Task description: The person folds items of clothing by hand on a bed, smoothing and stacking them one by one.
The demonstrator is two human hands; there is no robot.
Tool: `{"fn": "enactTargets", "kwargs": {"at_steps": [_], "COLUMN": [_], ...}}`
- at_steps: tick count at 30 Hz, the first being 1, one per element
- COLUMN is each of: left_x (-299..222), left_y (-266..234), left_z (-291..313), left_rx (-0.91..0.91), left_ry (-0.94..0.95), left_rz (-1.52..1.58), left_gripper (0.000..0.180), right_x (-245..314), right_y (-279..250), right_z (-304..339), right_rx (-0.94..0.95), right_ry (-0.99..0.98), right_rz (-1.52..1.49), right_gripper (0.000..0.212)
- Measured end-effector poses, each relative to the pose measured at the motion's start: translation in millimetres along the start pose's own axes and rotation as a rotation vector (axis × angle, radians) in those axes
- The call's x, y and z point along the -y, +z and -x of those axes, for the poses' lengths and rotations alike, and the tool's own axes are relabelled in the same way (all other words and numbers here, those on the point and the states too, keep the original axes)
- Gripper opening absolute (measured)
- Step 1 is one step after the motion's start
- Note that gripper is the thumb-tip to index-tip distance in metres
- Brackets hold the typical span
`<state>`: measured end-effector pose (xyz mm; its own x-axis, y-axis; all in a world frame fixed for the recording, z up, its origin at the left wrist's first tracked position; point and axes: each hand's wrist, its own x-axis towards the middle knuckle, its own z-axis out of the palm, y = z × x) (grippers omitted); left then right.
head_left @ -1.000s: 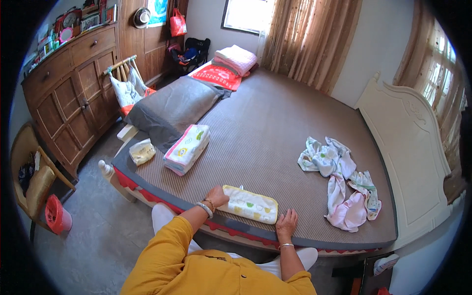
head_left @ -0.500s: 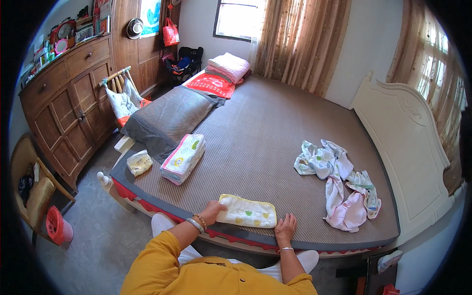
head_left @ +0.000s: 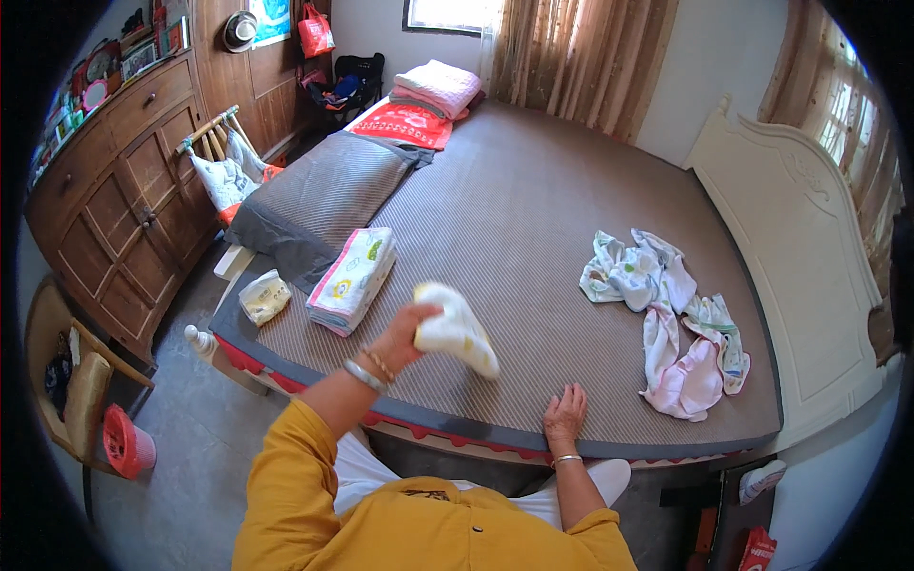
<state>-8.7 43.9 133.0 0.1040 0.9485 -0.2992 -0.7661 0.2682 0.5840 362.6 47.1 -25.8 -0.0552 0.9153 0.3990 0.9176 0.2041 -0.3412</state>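
Raised over the bed's near side, my left hand (head_left: 404, 335) is closed around one end of a folded white towel (head_left: 459, 333) with yellow edging. Its other end droops to the right, slightly blurred. My right hand (head_left: 566, 415) lies flat on the mattress (head_left: 533, 238) near its front edge, fingers stretched out and holding nothing. Left of the held towel sits a stack of folded towels (head_left: 352, 283), white with pink edging on top. A small cream soft package (head_left: 265, 298) lies beside the stack.
Crumpled baby clothes (head_left: 666, 324) lie on the bed's right, before the cream headboard (head_left: 809, 257). A grey striped cover (head_left: 324, 190), red cloth (head_left: 400, 124) and pink folded quilt (head_left: 438, 88) line the far left. Beyond stand a wooden cabinet (head_left: 114, 209), a chair (head_left: 86, 390) and a red-lined bin (head_left: 129, 443).
My left hand has lifted the folded towel off the mattress and moved it up; it now hangs bent. My right hand has come away from the towel and stays on the bed.
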Motion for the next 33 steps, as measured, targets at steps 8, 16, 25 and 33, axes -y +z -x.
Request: {"fn": "enactTargets", "kwargs": {"at_steps": [8, 16, 25, 33], "left_x": [-180.9, -137.1, -116.7, -128.0], "left_y": [14.8, -106.3, -143.4, -138.7], "left_z": [-50.1, -45.0, -34.6, -38.4], "left_rx": [0.031, -0.363, -0.415, -0.409], "left_ry": [0.559, 0.673, 0.659, 0.704], "left_rz": [0.018, 0.274, 0.379, 0.403], "left_gripper": [0.045, 0.054, 0.056, 0.048], "right_x": [6.5, 7.4, 8.6, 6.7], "right_y": [-4.3, -2.8, -4.2, 0.2], "right_z": [-2.5, -4.7, -4.6, -4.6], "right_rx": [0.027, 0.084, 0.09, 0.057], "right_ry": [-0.003, 0.014, 0.001, -0.003], "right_rz": [0.042, 0.062, 0.089, 0.116], "right_gripper": [0.047, 0.051, 0.052, 0.051]}}
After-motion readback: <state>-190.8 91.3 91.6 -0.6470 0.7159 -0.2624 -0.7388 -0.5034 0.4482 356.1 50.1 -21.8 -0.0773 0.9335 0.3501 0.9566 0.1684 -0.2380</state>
